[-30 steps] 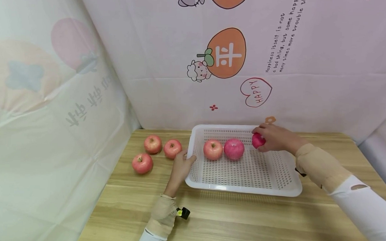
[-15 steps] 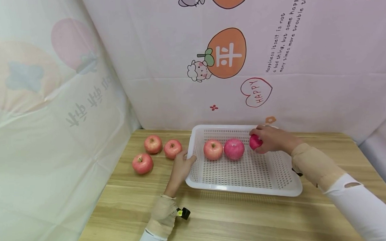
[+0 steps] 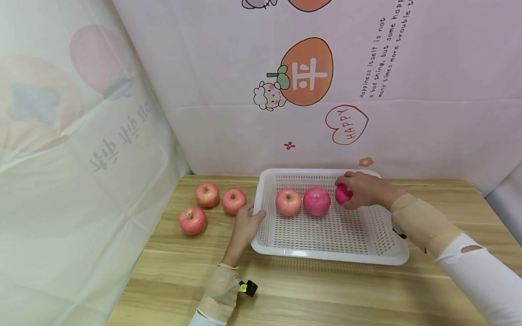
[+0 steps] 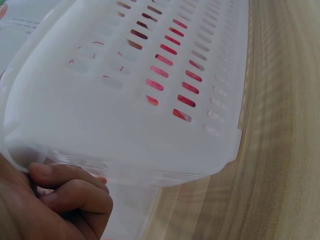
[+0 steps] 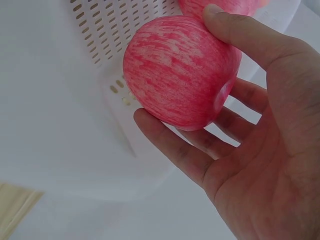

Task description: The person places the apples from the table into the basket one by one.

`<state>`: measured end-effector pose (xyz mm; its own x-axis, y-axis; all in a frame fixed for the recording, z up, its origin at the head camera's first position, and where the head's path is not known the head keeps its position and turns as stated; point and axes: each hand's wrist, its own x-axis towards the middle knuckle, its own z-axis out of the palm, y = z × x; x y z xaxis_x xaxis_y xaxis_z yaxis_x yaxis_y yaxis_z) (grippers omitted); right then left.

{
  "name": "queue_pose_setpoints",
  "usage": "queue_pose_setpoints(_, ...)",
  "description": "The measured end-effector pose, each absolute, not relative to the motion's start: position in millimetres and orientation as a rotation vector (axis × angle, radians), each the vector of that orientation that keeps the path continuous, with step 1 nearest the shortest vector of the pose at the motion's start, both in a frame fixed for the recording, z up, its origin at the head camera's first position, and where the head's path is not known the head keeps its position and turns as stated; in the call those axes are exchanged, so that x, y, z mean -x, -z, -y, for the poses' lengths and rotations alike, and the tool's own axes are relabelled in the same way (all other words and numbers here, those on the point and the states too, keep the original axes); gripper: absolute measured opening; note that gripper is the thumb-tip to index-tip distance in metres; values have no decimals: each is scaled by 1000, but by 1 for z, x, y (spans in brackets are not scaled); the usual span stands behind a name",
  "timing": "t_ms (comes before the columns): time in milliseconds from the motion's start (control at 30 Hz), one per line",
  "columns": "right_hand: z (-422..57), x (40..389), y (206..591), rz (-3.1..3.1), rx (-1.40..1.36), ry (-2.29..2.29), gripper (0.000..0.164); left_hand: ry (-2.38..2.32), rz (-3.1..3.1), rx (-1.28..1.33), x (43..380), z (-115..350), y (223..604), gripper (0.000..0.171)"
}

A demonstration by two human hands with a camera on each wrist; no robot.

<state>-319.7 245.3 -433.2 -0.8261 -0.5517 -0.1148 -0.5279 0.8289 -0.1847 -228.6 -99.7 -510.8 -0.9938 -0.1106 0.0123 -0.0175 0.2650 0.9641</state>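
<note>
My right hand (image 3: 364,188) holds a deep pink apple (image 5: 180,70) at the back right part of a white perforated basket (image 3: 327,256). In the right wrist view the thumb lies on one side of the apple and the fingers on the other. Inside the basket, a light red apple (image 3: 288,202) and a pink apple (image 3: 316,201) sit side by side, left of the held one. My left hand (image 3: 244,228) grips the basket's left rim, and the left wrist view shows its fingers (image 4: 75,192) curled at the rim.
Left of the basket, three red apples (image 3: 207,195) lie on the wooden table (image 3: 325,302); one apple (image 3: 234,201) is close to my left hand. A white printed cloth (image 3: 227,127) hangs behind the table, and another cloth (image 3: 75,213) hangs along its left side.
My right hand has shifted slightly left with the apple, toward the two apples in the basket. The left hand and the basket look unmoved.
</note>
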Motion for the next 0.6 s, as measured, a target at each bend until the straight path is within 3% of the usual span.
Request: queue_pose_setpoints(600,-234,321,437,-2817,860,217,61,1850,2430,-101,228,100,510,43)
